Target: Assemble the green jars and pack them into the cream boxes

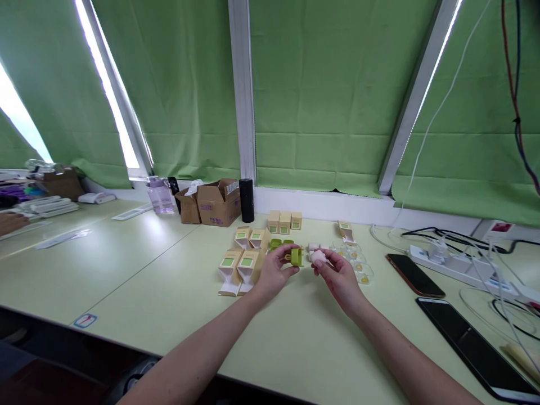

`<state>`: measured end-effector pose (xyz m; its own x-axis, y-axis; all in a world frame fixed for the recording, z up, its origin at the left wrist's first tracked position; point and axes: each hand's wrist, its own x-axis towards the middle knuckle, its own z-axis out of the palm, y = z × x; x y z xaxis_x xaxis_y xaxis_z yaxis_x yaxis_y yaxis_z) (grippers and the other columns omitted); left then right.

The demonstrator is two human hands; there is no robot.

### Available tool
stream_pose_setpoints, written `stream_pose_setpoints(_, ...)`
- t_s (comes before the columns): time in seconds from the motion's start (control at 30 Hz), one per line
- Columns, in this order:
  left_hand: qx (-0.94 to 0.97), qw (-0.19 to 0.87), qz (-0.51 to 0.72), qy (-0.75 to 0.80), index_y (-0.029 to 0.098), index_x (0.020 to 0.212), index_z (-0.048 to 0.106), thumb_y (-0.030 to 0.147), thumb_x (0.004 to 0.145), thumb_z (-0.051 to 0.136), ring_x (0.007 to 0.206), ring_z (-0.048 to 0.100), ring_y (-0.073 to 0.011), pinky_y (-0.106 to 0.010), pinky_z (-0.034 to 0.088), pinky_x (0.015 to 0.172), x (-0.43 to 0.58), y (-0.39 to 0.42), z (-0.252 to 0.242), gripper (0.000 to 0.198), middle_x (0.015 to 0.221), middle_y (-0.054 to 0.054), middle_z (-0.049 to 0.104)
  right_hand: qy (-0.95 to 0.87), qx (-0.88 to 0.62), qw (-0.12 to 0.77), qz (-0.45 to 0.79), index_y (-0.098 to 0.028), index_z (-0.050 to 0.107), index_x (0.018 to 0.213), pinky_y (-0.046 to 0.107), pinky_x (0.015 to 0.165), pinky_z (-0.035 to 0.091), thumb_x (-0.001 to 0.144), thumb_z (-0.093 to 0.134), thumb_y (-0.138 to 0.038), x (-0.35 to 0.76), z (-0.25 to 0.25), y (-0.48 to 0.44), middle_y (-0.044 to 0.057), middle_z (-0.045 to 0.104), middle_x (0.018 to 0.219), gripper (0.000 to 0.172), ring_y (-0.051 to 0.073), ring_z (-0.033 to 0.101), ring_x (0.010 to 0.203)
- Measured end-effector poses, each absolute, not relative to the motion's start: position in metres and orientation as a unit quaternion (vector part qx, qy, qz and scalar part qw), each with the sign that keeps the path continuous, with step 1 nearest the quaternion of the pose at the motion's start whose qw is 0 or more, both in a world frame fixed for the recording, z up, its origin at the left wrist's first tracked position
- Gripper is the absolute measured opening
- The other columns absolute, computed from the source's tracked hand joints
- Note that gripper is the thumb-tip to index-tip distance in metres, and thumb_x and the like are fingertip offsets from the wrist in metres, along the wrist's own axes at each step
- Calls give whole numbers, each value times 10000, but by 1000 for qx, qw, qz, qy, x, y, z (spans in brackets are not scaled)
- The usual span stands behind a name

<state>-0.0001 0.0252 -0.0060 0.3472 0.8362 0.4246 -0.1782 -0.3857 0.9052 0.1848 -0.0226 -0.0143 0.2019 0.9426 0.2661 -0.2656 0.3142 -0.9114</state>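
Note:
Between the fingers of my left hand (pixel 276 271) is a small olive-green plastic holder (pixel 296 257), held just above the table. My right hand (pixel 338 279) pinches a pale pink, soft-looking piece (pixel 318 256), close to the holder but apart from it. More green pieces (pixel 276 243) lie behind my left hand. Beside it on the left stand several opened kraft boxes (pixel 230 265) with green labels and white flaps. Clear plastic shells (pixel 358 264) with yellow centres lie just past my right hand. Part of both held things is covered by my fingers.
Small closed boxes (pixel 284 223) and one opened box (pixel 346 231) stand at the back. On the right lie a phone (pixel 414 274), a tablet (pixel 472 343) and a power strip (pixel 459 267) with cables. Cardboard cartons (pixel 217 203), a black cylinder (pixel 246 201) and a jug (pixel 160 196) stand back left. Another person's hand (pixel 12 223) is far left.

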Motion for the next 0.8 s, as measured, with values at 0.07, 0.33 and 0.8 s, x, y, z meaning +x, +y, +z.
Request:
stream_pose_setpoints(0.07,665,480,511,259,183,1177,706,31,694,737,1036,697,-224,-387,577,952,0,25,-6,507,1186,-102,722,-453,-389,667,446,-196,740,1076,317,654,493,690,888,-487,185,-15,-22,48,713,901,506,139,559,656)
stream_pose_setpoints(0.33,688,435,505,287,208,1193,720,27,699,740,1015,702,-228,-399,576,955,1,24,-10,526,1162,-89,737,-453,-366,653,485,-205,761,1059,316,631,462,674,906,-492,186,-14,-22,52,734,862,501,141,558,634)
stream_pose_setpoints(0.8,726,382,492,292,229,1172,745,-27,694,716,1131,670,-244,-389,541,1014,0,22,-12,543,1215,-69,736,-488,-402,634,446,-170,798,927,308,628,523,636,913,-523,186,-14,-22,79,776,864,472,164,614,671)
